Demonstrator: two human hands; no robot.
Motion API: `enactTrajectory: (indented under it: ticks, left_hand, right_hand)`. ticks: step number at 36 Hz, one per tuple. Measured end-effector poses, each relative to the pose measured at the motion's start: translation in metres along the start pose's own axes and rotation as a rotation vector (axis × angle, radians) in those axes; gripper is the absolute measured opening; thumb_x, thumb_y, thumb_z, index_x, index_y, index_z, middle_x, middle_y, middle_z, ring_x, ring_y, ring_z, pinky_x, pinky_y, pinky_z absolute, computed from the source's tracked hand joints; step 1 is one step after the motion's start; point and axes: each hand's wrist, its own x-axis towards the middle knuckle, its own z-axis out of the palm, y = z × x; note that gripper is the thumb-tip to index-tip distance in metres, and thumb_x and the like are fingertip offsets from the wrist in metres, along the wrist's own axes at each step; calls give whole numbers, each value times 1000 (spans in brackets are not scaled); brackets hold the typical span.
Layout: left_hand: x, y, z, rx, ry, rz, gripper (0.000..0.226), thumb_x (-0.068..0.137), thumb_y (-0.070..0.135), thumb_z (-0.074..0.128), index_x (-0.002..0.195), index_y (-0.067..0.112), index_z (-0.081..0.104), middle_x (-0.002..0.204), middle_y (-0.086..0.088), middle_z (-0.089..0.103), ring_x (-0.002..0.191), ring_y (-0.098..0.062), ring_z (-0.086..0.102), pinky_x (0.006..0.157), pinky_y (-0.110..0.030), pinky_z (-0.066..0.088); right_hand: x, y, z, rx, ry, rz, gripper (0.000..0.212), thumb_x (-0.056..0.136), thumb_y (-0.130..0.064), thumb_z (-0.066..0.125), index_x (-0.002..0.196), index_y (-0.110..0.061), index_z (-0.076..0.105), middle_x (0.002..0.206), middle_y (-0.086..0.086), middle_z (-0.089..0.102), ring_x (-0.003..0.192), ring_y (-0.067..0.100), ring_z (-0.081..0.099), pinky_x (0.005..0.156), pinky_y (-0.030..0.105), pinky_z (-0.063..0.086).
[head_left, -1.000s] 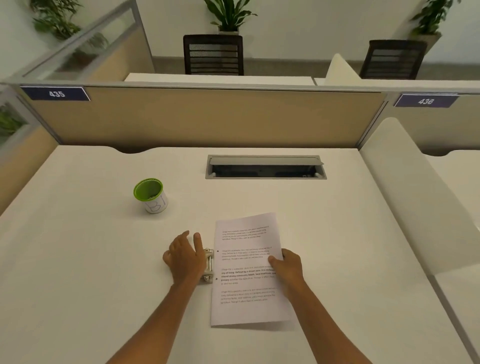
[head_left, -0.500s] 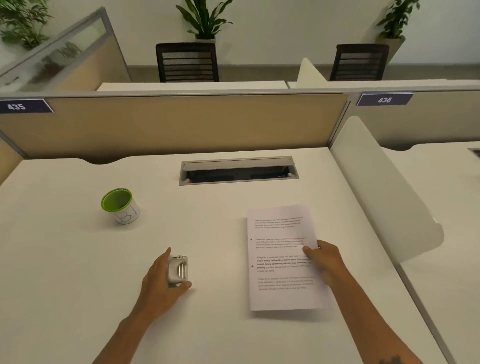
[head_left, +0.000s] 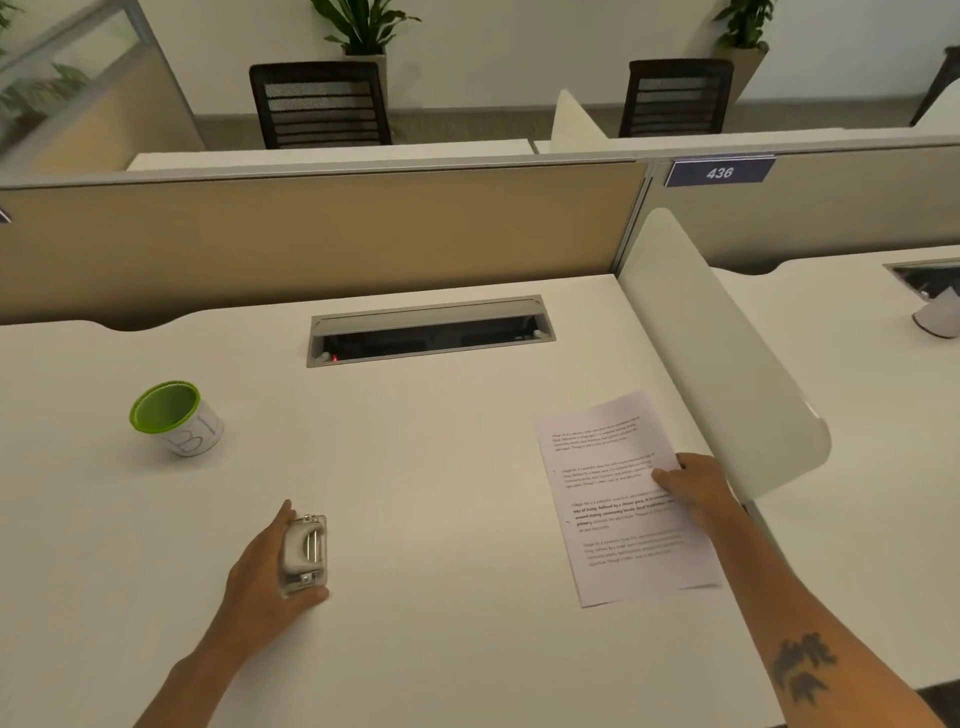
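- Your left hand (head_left: 260, 571) is low on the white worktop (head_left: 441, 467), near you and a bit to the left.
- Its grip is clamped on a small grey hole punch (head_left: 305, 552). Your fingers curl round its far side and your thumb is at its near end.
- The hole punch sits on the worktop with its two shiny metal bars facing up.
- Your right hand (head_left: 693, 483) is well apart from it, over on the right side.
- That grip is clamped on the right edge of a sheet of paper (head_left: 613, 545), with one finger lying on top.
- The sheet of paper has four blocks of small print. Some lines in the third block are bold, but the words are too small to read.
- The paper lies just beside a white side screen (head_left: 717, 353).
- A cup (head_left: 176, 421) with a green rim stands far to the left. Blue pen writing on its white side looks like "B1".
- A dark blue sign (head_left: 719, 172) on the back wall panel reads "436".
- A grey cable box (head_left: 431, 332) is set in the worktop at the back.
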Motion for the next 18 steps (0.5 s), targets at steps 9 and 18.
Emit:
enactTrajectory:
  ticks: [9,18]
  left_hand:
    - [3,-1,-3,-2,-36,33,134,49,45,94,164,34,26,145,42,40,139,-20,51,110,-39,43]
    - [2,6,-5,-10,-54,-23,135,54,35,97,166,33,23,150,16,53,141,-18,49,114,-41,44]
  right_hand:
    - [8,3,-4,-194,100,-79,21,94,-7,71,102,11,73,104,27,76,83,36,69,70,35,48]
    - [0,9,3,-441,257,-106,55,87,-28,83,135,-9,65,134,16,65,129,42,57,103,55,52]
